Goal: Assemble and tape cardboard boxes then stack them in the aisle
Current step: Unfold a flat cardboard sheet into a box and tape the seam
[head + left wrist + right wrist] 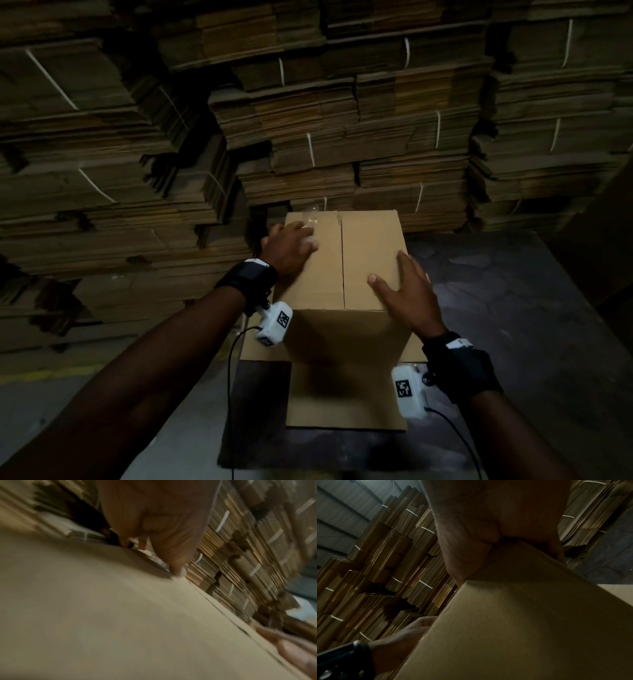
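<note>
Both forearms are bare; no sleeves are visible. Each wrist carries a black wrist strap with a white tab at the hand-side edge. A white camera module bearing a black-and-white square marker hangs from each strap. A black cable exits each module. Metal studs show on the left strap.
</note>
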Motion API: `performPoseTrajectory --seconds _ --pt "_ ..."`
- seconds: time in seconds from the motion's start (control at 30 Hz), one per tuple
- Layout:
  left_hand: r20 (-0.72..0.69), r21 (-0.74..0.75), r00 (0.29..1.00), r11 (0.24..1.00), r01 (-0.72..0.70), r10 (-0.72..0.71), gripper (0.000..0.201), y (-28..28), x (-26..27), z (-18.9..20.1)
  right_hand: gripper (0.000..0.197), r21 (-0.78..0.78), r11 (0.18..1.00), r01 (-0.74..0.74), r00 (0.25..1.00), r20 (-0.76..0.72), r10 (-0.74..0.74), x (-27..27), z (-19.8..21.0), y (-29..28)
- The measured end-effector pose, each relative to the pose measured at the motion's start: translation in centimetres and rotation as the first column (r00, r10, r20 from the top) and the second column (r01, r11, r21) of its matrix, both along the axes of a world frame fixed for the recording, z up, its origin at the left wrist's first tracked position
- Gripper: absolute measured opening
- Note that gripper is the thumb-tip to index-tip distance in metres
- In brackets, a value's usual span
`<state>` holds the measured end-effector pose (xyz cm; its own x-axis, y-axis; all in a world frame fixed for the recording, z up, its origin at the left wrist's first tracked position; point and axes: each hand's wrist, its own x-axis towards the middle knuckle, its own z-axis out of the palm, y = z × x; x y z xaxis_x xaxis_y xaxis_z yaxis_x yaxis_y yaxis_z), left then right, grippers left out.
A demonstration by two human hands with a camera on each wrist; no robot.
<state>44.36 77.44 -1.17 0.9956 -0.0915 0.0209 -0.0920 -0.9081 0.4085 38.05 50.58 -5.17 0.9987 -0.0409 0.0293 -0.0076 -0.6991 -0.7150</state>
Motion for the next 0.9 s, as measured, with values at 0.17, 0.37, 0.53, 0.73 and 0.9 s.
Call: performPoseTrajectory --seconds 0.17,0.37,0.53,0.73,0.9 --pt "0.145 -0.132 0.989 0.991 0.033 -0.014 0.020 -1.0 0.5 1.5 0.090 0.010 1.000 -0.002 1.000 -0.002 0.002 0.2 -0.2 0.0" --pt "0.037 -0.218 0.993 0.971 -0.098 0.109 0.031 -1.8 0.6 2.2 0.090 0.015 1.000 0.002 1.000 -0.006 -0.002 0.4 -0.6 0.1" --pt "-0.001 -0.447 0.999 0.894 -0.031 0.034 0.023 -1.1 -0.3 4.2 0.090 0.013 1.000 -0.005 1.000 -0.004 0.005 0.3 -0.5 0.1" --pt "0.048 -0.379 0.998 0.925 -0.027 0.049 0.051 -1.4 -4.5 5.5 0.088 0.017 0.999 -0.048 0.999 -0.016 0.049 0.5 -0.2 -0.2" --pt "0.132 -0.431 0.980 0.899 -0.075 0.146 0.021 -0.8 -7.5 3.4 0.076 -0.064 0.997 -0.053 0.999 0.008 0.054 -0.8 1.7 0.5"
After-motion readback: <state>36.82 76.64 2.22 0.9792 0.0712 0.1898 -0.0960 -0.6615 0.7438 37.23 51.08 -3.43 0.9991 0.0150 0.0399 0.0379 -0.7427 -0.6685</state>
